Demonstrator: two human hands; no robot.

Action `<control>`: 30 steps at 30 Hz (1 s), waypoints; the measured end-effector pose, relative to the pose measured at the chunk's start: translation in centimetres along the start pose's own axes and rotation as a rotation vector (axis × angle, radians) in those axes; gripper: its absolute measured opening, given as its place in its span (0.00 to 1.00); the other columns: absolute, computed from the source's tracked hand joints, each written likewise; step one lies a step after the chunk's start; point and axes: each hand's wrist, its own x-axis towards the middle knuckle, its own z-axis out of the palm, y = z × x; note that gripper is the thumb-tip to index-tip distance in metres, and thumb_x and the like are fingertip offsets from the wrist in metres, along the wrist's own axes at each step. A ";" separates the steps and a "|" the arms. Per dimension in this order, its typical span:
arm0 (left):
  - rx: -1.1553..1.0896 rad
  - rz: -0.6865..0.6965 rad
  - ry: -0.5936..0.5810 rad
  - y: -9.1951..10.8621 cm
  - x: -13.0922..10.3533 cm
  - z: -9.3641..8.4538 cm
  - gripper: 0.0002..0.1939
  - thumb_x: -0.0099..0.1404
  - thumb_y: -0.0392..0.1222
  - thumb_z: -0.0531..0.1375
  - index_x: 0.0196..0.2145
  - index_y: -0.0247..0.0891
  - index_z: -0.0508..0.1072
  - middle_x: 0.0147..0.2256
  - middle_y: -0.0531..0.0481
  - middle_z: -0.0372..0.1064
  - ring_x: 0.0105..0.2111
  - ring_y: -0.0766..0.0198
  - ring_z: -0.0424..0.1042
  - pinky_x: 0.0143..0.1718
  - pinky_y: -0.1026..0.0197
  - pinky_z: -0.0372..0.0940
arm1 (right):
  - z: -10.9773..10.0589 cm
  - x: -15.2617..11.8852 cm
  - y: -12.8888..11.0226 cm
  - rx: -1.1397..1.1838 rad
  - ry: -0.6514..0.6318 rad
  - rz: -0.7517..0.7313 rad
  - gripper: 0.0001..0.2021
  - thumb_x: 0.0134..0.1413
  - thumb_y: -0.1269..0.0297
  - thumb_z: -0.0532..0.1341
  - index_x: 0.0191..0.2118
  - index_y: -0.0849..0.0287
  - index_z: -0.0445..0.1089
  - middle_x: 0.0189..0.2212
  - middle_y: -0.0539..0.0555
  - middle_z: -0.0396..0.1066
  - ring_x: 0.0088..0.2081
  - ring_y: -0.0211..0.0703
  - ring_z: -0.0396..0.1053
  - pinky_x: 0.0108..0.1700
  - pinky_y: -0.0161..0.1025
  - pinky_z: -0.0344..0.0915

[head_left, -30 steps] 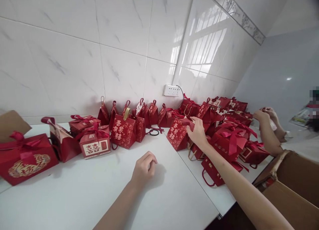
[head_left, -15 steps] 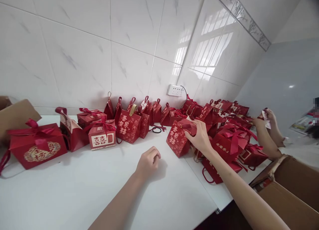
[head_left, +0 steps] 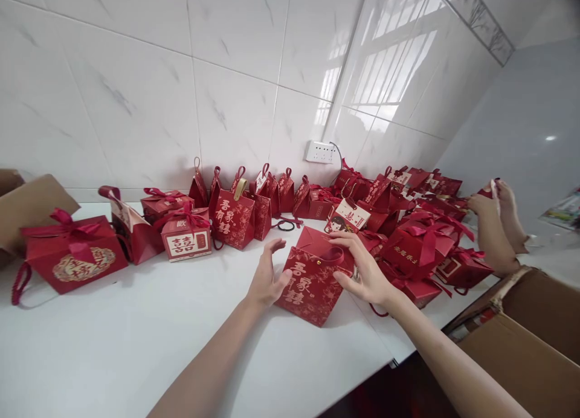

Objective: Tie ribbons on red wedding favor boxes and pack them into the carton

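Observation:
A red gift box [head_left: 310, 291] with pale lettering and a strap loop on top stands on the white table, tilted a little, between my hands. My right hand [head_left: 365, 270] grips its upper right side, thumb on the front and fingers behind the top. At its left edge is my left hand [head_left: 268, 279], thumb against the front and fingers apart and raised; it does not close round the box. Just behind lies a black ring-shaped band [head_left: 285, 225].
Several red boxes [head_left: 233, 218] line the tiled wall, with a large pile [head_left: 421, 243] at right. Cardboard boxes stand at far left [head_left: 38, 206] and lower right [head_left: 521, 345]. Another person's hands [head_left: 498, 206] hold something at far right. A socket strip [head_left: 321, 152] is on the wall.
The lettered box has come left and nearer in my right hand, turned and tilted. My left hand has opened from a loose fist and now touches its left side. The view has shifted slightly.

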 end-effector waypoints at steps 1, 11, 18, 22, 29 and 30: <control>-0.009 -0.012 -0.016 0.1 0.0 0.0 0.30 0.60 0.52 0.53 0.55 0.36 0.51 0.52 0.37 0.60 0.53 0.51 0.62 0.54 0.46 0.56 | 0.0 0.0 -0.1 0.020 -0.021 -0.008 0.21 0.55 0.58 0.56 0.53 0.56 0.56 0.53 0.63 0.58 0.55 0.55 0.57 0.55 0.54 0.59; -0.045 -0.084 -0.132 0.8 -0.1 -0.4 0.19 0.60 0.49 0.53 0.46 0.37 0.61 0.42 0.43 0.71 0.41 0.54 0.70 0.42 0.54 0.63 | 0.9 -0.2 -0.7 -0.018 0.037 -0.039 0.18 0.58 0.54 0.51 0.50 0.57 0.60 0.51 0.63 0.60 0.53 0.55 0.59 0.53 0.53 0.58; 0.019 -0.098 -0.111 1.3 -0.5 0.0 0.15 0.59 0.50 0.52 0.36 0.36 0.65 0.35 0.46 0.69 0.34 0.58 0.68 0.38 0.57 0.63 | 1.7 -0.5 -0.6 0.003 0.106 -0.044 0.17 0.58 0.53 0.51 0.47 0.56 0.62 0.49 0.62 0.62 0.51 0.56 0.60 0.51 0.55 0.58; 0.063 -0.112 -0.065 2.1 -1.4 -1.6 0.15 0.58 0.53 0.52 0.32 0.38 0.64 0.30 0.49 0.66 0.31 0.61 0.66 0.35 0.59 0.63 | 2.9 0.8 -0.6 0.066 0.120 -0.067 0.16 0.59 0.51 0.49 0.46 0.55 0.63 0.48 0.61 0.62 0.50 0.56 0.61 0.49 0.55 0.60; 0.093 -0.145 -0.007 3.1 -3.7 -7.2 0.16 0.59 0.52 0.53 0.38 0.37 0.64 0.35 0.47 0.67 0.36 0.59 0.67 0.39 0.58 0.63 | 7.8 5.4 -2.1 0.224 0.181 -0.225 0.23 0.57 0.43 0.46 0.48 0.54 0.59 0.51 0.63 0.56 0.54 0.59 0.58 0.52 0.59 0.59; 0.092 -0.149 -0.006 3.1 -3.8 -7.6 0.17 0.59 0.53 0.53 0.38 0.37 0.64 0.36 0.47 0.67 0.36 0.58 0.67 0.39 0.58 0.63 | 8.6 5.5 -2.2 0.271 0.241 -0.207 0.26 0.56 0.39 0.44 0.50 0.54 0.57 0.53 0.63 0.53 0.56 0.61 0.56 0.54 0.61 0.57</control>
